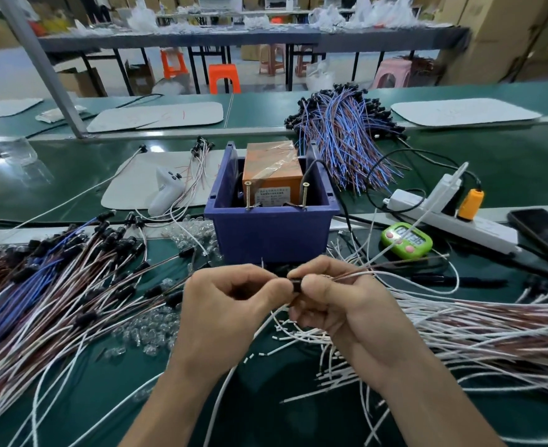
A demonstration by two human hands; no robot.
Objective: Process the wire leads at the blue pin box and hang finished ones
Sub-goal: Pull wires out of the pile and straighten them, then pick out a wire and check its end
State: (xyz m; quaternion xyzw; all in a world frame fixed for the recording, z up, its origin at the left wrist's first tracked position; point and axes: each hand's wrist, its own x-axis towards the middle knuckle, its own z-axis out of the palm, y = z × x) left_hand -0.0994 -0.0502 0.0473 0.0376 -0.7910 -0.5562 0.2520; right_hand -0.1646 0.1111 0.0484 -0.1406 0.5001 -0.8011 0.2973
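1. Between our fingers (266,287), short of the blue pin box (269,233), left hand (230,304) and right hand (343,308) pinch the black cap (297,284) of a wire lead (363,271).
2. Light and floppy, we judge; hold the stiff cap.

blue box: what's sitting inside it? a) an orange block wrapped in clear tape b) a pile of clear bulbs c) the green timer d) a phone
A: an orange block wrapped in clear tape fills the inside of the blue box, behind two upright screws, while the green timer lies on the table to the box's right.
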